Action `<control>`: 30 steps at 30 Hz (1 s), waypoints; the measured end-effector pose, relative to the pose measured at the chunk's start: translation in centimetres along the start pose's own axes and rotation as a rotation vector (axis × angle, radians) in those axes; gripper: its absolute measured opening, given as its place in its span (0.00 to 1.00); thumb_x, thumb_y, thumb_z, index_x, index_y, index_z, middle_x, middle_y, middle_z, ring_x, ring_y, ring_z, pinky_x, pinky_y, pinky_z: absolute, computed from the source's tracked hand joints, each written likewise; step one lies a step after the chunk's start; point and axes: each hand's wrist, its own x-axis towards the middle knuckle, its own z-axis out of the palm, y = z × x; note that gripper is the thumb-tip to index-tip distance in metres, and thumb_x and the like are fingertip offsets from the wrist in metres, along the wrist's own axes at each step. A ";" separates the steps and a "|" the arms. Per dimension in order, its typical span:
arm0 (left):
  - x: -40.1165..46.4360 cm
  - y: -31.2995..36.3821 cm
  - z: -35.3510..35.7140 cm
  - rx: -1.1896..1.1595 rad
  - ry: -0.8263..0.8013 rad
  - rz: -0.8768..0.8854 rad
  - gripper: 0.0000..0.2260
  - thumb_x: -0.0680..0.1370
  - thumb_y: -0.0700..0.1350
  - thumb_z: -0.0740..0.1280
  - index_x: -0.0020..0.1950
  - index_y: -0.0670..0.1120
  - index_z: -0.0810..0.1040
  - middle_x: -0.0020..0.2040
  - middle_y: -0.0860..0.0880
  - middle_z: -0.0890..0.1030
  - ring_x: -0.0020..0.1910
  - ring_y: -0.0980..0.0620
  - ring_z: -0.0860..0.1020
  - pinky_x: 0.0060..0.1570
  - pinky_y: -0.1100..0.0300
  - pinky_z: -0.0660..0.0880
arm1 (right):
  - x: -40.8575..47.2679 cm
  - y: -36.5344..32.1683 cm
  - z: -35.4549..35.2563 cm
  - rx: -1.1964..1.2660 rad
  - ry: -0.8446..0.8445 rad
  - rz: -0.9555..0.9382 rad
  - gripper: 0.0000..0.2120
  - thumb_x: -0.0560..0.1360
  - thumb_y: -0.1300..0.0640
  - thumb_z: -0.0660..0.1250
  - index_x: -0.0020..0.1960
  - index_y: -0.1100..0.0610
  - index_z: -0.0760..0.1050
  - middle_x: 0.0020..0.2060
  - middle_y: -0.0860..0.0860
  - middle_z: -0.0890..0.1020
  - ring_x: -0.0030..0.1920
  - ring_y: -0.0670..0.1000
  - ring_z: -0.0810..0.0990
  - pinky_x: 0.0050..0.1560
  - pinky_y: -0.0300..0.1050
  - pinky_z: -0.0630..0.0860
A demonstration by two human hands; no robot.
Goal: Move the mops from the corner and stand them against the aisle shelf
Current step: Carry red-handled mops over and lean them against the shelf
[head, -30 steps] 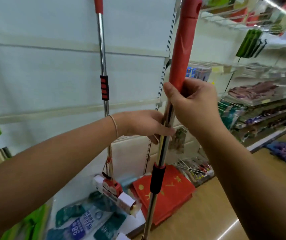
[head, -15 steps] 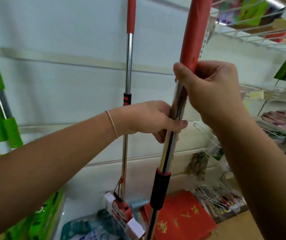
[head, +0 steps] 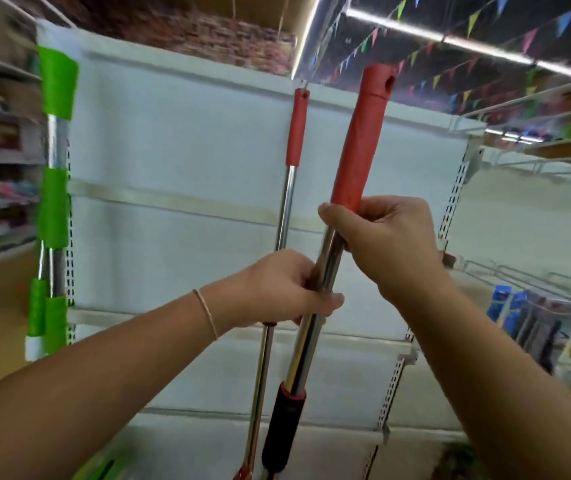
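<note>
Both hands, left hand [head: 286, 289] below right hand [head: 386, 237], clench the red-gripped chrome mop pole [head: 325, 258] before the white shelf panel [head: 180, 174].

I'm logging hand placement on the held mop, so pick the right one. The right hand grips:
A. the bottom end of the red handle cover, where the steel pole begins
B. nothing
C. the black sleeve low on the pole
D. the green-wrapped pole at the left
A: the right hand curls round the lower end of the held mop's red handle cover, above the left hand on the steel pole.
</note>
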 end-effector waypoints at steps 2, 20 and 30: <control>0.7 -0.2 0.2 -0.055 0.126 -0.007 0.14 0.74 0.55 0.72 0.43 0.44 0.81 0.40 0.47 0.86 0.41 0.50 0.85 0.45 0.53 0.81 | 1.2 0.7 0.3 0.001 0.001 -0.017 0.15 0.71 0.49 0.75 0.37 0.62 0.82 0.30 0.59 0.82 0.32 0.62 0.80 0.34 0.61 0.80; 5.7 2.2 -5.9 -0.039 0.230 -0.005 0.12 0.81 0.49 0.64 0.51 0.39 0.75 0.43 0.43 0.85 0.42 0.45 0.85 0.42 0.53 0.80 | 10.7 -0.3 3.6 -0.093 0.093 -0.105 0.19 0.66 0.44 0.77 0.34 0.60 0.82 0.26 0.53 0.81 0.29 0.55 0.81 0.36 0.55 0.82; 6.9 1.1 -7.8 -0.068 0.127 -0.013 0.11 0.82 0.46 0.63 0.53 0.37 0.75 0.46 0.40 0.84 0.48 0.39 0.84 0.57 0.39 0.78 | 11.4 1.0 5.5 -0.058 0.148 -0.079 0.20 0.66 0.40 0.77 0.36 0.57 0.81 0.28 0.48 0.83 0.30 0.48 0.83 0.37 0.50 0.83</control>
